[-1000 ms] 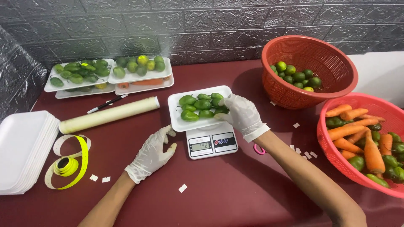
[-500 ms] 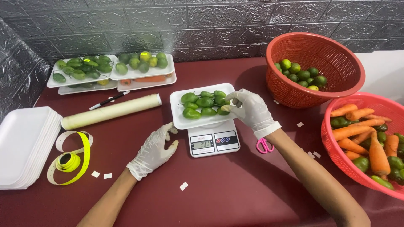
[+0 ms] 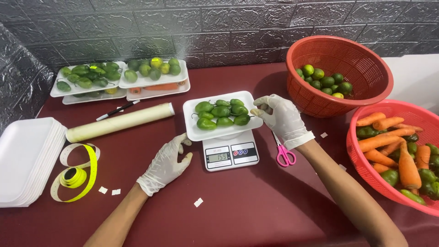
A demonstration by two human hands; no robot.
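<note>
The white foam tray [image 3: 222, 115] of seven green peppers [image 3: 221, 111] sat on the digital scale [image 3: 230, 154] mid-bench. Compared with a second earlier, the right hand [image 3: 283, 119] had moved from the peppers to the tray's right edge, its grip loosely together there. The left hand [image 3: 167, 162] rested open beside the scale. Two red baskets [image 3: 366, 68] stood right.
</note>
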